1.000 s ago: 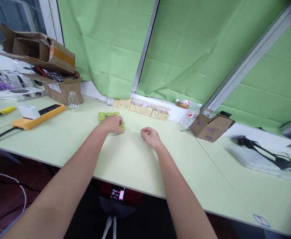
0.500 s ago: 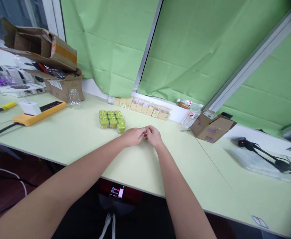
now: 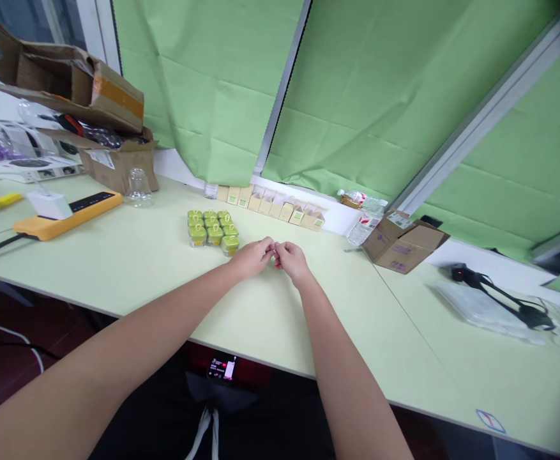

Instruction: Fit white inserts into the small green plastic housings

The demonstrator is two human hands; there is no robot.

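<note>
Over the middle of the pale table [image 3: 260,319], my left hand [image 3: 255,257] and my right hand [image 3: 290,260] meet with their fingertips pinched close together. Both are closed, and whatever small thing may be between the fingertips is too small or hidden to name. Just left of my left hand stand several small clear containers with green lids [image 3: 214,231], grouped in rows. The nearest one, a green-lidded container [image 3: 230,245], sits at the front right of the group, close to my left wrist.
Small cardboard boxes [image 3: 270,206] line the back edge. Plastic bottles [image 3: 363,223] and an open carton [image 3: 399,246] stand at the right. A yellow power strip [image 3: 76,214], a clear jar [image 3: 140,190] and stacked cardboard boxes [image 3: 117,163] are at the left. A lit phone [image 3: 221,367] lies below the table edge.
The fingertips have shifted slightly, with the left fingers now more upright against the right ones. The whole view has moved a little; the containers stay in place.
</note>
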